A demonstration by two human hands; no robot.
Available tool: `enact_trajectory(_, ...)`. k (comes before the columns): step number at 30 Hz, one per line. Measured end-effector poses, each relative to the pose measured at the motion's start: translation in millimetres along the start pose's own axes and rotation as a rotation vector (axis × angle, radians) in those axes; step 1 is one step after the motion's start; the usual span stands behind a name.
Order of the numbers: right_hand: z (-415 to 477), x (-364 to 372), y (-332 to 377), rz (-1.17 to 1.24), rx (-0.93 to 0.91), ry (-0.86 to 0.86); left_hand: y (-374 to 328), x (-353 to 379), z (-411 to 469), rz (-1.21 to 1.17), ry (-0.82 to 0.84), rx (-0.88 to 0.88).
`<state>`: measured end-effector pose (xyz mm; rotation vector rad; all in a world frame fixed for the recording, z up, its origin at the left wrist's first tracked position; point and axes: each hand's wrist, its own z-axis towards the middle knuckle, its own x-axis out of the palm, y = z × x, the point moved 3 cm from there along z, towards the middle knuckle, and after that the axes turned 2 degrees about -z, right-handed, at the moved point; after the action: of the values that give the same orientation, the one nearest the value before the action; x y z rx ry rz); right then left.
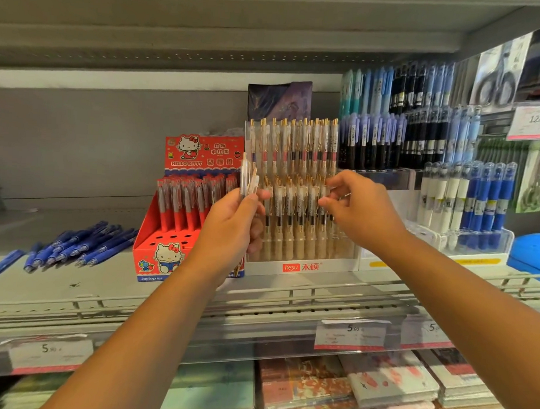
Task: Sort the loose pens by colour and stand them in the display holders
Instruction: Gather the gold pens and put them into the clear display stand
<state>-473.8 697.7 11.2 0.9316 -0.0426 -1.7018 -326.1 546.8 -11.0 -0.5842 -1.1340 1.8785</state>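
Observation:
My left hand (234, 221) grips a small bunch of clear pens with gold clips (248, 179), held upright just left of the clear hesu display holder (303, 266). That holder is packed with rows of matching clear gold-clip pens (295, 150). My right hand (359, 207) reaches into the front row, its thumb and fingertips pinching the top of a pen there (323, 203). A pile of loose blue pens (77, 246) lies flat on the shelf at the left.
A red Hello Kitty pen box (183, 207) stands just left of the clear holder, with open holes in front. Racks of blue and black pens (418, 133) fill the right. A wire rail (320, 295) fronts the shelf; notebooks lie below.

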Motion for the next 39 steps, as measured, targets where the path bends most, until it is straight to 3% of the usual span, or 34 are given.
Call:
enact_trajectory(5,-8,-9,17,-0.140,-0.081,-0.049,-6,3,-3,0.112,0.049,0.043)
enact_trajectory(9,-18,-9,51,0.045,-0.206,-0.010,-10,5,-6,0.075,0.104,0.067)
enact_trajectory(14,-16,-1,71,0.335,-0.084,0.145,-10,9,-8,0.043,0.154,0.091)
enact_trajectory(21,-16,5,60,0.576,0.064,0.102,-6,11,-9,0.002,0.211,0.078)
enact_trajectory(25,-11,-7,46,0.633,0.097,0.063,-1,9,-4,-0.011,0.158,0.017)
enact_trajectory(30,2,-33,23,0.609,0.094,-0.061,5,3,1,0.188,0.098,0.009)
enact_trajectory(34,12,-45,8,0.545,0.077,-0.137,6,7,2,0.079,0.105,-0.076)
enact_trajectory(39,15,-37,-2,0.490,0.051,-0.132,2,6,0,0.146,0.098,-0.064)
